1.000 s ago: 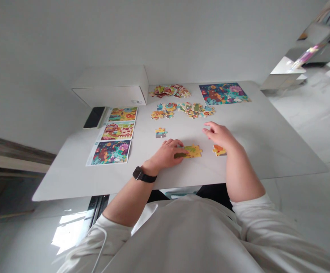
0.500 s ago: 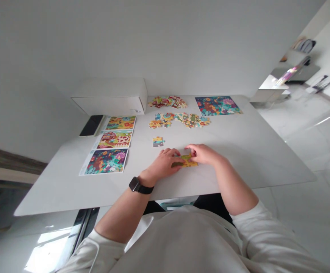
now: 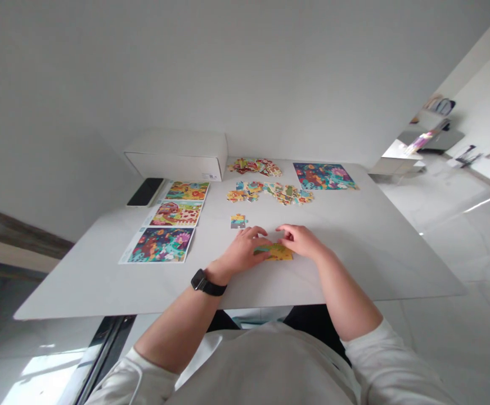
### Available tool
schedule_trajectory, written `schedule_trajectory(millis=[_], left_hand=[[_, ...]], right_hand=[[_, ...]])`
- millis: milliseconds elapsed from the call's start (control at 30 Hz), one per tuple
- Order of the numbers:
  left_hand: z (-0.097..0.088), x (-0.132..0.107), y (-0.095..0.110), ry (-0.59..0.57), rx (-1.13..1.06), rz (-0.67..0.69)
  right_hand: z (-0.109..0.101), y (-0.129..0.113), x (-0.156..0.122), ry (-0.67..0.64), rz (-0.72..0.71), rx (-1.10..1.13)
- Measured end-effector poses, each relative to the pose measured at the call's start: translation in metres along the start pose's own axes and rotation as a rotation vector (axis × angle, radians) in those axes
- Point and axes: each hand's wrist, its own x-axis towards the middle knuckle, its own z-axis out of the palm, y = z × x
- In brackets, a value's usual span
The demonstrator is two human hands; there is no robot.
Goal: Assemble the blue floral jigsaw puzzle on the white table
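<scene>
Jigsaw section [image 3: 279, 254] lies flat on white tabletop [image 3: 354, 253], front-centre, betw. both hands. Print is yellow w/ some green; parts are hidden by fingers, so piece count can't be made out. L hand [image 3: 243, 251] is set at its left end, fingers curled & close together, tips on or right at the section. Black watch [image 3: 208, 283] is worn on L wrist. R hand [image 3: 301, 241] is set at its upper right side, fingers bunched narrowly, tips at the section's top edge. Firm grip can't be told for either hand. Only a narrow gap is seen betw. the two hands.

Small joined pieces [image 3: 238, 221] are placed beyond L hand, not touching it. Loose puzzle pieces are heaped in 2 groups [image 3: 254, 166] [image 3: 270, 192] farther back; single shapes are too small to tell. 3 printed picture cards [image 3: 176, 214] are lined up left of the hands. Colourful square picture [image 3: 323, 176] is seen back right; print or assembled puzzle can't be told. White box [image 3: 176, 157] and dark phone [image 3: 145, 192] are at back left; box contents are hidden.
</scene>
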Motion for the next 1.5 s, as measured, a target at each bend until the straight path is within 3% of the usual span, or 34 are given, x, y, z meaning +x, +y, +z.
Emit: schedule_trajectory(millis=[167,333,467,633,833,1033,1167,1300,1400,1500], left_hand=[[-0.006,0.005,-0.010,0.330,-0.279,-0.226],[-0.012,0.005,-0.015,0.581,-0.517,-0.494],[-0.013,0.007,-0.014,0.633,-0.684,-0.584],[-0.010,0.010,-0.015,0.661,-0.738,-0.603],[-0.012,0.007,-0.017,0.698,-0.694,-0.612],[-0.013,0.008,-0.019,0.702,-0.670,-0.622],[-0.010,0.011,-0.021,0.696,-0.691,-0.608],[-0.007,0.015,-0.022,0.695,-0.724,-0.589],[-0.006,0.015,-0.023,0.691,-0.733,-0.583],[-0.007,0.012,-0.022,0.673,-0.720,-0.569]], right_hand=[[-0.010,0.002,-0.001,0.188,0.031,0.010],[-0.034,0.001,0.004,0.217,0.019,-0.058],[-0.057,0.012,0.031,0.229,0.053,-0.137],[-0.076,0.028,0.096,0.265,0.145,-0.255],[-0.065,0.018,0.177,0.206,0.267,-0.463],[-0.055,0.012,0.218,0.077,0.449,-0.474],[-0.062,0.021,0.223,0.153,0.435,-0.328],[-0.078,0.021,0.214,0.400,0.277,0.091],[-0.092,0.011,0.194,0.521,0.181,0.394],[-0.097,-0.001,0.157,0.536,0.116,0.655]])
